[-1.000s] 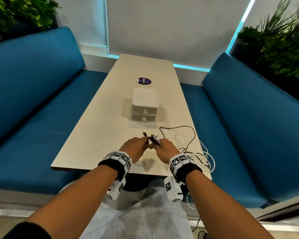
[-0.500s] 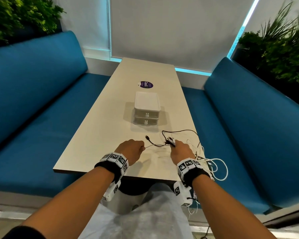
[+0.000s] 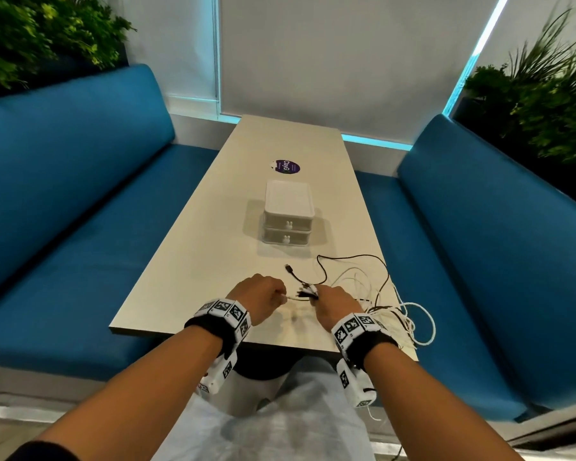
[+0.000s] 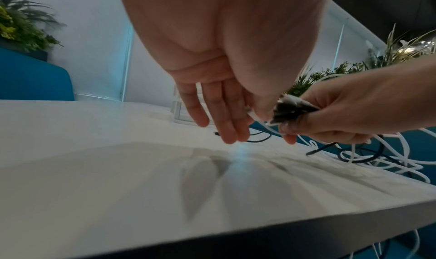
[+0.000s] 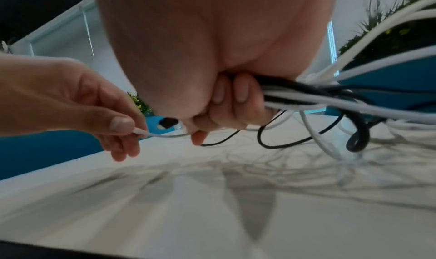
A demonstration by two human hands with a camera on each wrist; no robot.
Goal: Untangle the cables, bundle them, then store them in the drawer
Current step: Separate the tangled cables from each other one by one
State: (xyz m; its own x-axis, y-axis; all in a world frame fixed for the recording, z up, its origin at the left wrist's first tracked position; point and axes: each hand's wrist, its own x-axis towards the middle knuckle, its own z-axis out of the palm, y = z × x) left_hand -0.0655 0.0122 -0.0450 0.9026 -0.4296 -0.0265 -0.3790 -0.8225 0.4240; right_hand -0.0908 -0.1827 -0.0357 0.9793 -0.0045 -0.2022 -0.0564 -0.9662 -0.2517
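Observation:
A tangle of black and white cables [image 3: 373, 287] lies on the near right part of the table, with loops hanging over the right edge. My right hand [image 3: 326, 299] grips a bunch of cable ends [image 4: 290, 108], and the strands trail off to the right [image 5: 306, 97]. My left hand [image 3: 276, 296] pinches the plug of a white cable [image 5: 141, 132] between thumb and forefinger, its other fingers straight. That white cable runs across to the right fist. A loose black plug [image 3: 288, 267] lies just beyond the hands. The white two-drawer box [image 3: 288, 211] stands mid-table, both drawers closed.
The pale table [image 3: 180, 277] runs away from me between two blue benches [image 3: 64, 211]. A round purple sticker [image 3: 287, 166] sits behind the drawer box. Plants stand behind both benches. My lap is below the table's near edge.
My hands were together a second ago, then drew apart. The left hand now holds a white cable end pulled out to the left of the bunch.

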